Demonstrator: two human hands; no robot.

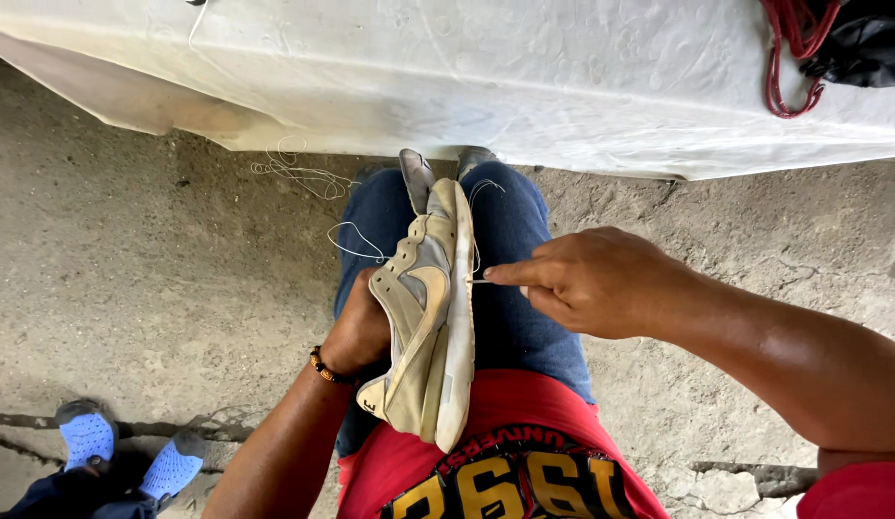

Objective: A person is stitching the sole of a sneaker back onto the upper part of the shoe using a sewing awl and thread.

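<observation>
Beige shoe [426, 317] rests on lap, sole turned right. Left hand [359, 332] wraps its upper side, grip closed on shoe. Right hand [587, 282] pinches needle [482, 281] at sole edge. White thread [356, 245] hangs loose; sewing looks unfinished.

needle perhaps unseen, left hand [356, 332] fingers hidden

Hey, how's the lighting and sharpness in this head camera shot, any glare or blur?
Head view: soft daylight, no hard shadows; the white cloth is bright, nearly washed out; the shoe, the left hand and the right hand are sharp; the thin thread is faint; wide-angle bending shows at the edges.
</observation>
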